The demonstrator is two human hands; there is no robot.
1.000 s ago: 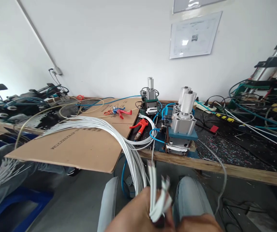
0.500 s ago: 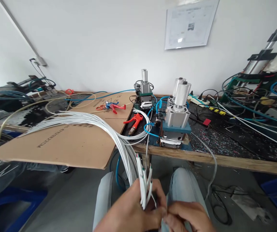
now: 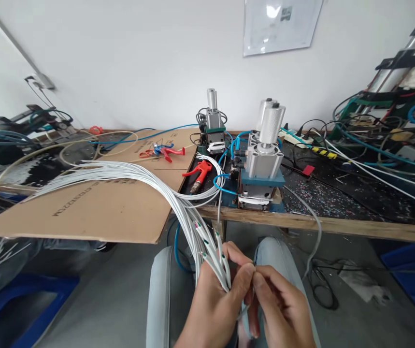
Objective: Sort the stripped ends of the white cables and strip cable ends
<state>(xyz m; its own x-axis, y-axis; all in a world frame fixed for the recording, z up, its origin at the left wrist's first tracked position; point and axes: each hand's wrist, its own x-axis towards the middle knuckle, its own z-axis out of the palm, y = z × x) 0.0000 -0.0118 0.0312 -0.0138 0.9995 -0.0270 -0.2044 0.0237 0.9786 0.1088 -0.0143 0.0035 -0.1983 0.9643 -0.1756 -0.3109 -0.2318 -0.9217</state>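
A long bundle of white cables (image 3: 149,181) arcs over the cardboard and down off the table edge to my lap. My left hand (image 3: 220,295) is closed round its end, and several cut ends with green tips (image 3: 210,249) stick up between thumb and fingers. Close beside it, my right hand (image 3: 281,304) is closed in a pinch, its fingertips meeting my left thumb and forefinger. What the right fingertips pinch is too small to make out.
Beyond my knees is a table edge (image 3: 337,227) with a cardboard sheet (image 3: 113,217), a red air gun (image 3: 199,175), red-and-blue pliers (image 3: 165,151) and metal pneumatic devices (image 3: 263,164). A grey cable (image 3: 316,222) hangs at the right.
Both hands have risen in the view, and their fingertips now meet higher up. The cable ends have fanned out and lean further left. The view has tilted down slightly.
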